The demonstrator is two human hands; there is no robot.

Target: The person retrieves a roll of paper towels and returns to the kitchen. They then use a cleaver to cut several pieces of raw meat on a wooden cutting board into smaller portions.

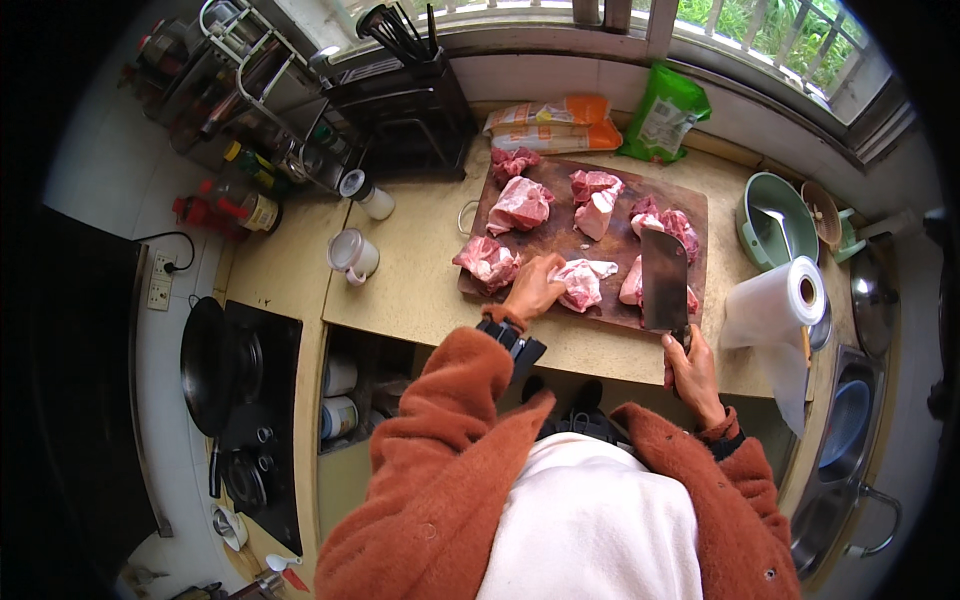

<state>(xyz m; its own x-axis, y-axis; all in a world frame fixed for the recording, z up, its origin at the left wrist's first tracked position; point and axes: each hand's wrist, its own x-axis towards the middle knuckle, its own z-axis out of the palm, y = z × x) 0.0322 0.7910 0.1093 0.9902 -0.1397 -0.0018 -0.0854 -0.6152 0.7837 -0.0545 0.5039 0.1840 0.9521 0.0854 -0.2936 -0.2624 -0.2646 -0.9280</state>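
In my right hand (696, 375) is the handle of a cleaver (664, 281), its broad dark blade pointing away from me over the board's right side. The blade hides part of a raw meat piece (631, 285) behind it. My left hand (534, 287) has its fingertips on the left edge of a pale, fatty piece of raw meat (583, 285) near the board's front edge. Under them lies a brown wooden cutting board (551, 244). More raw meat chunks rest on it: a front left one (487, 264), a back left one (521, 205), and a back middle one (598, 204).
Plastic packages (555, 124) and a green bag (664, 114) lie behind the board. At right are a green basin (780, 221), a plastic bag roll (772, 300) and a sink (817, 517). Lidded jars (354, 253) stand left, beyond them a cooktop (281, 360) with a wok (202, 367).
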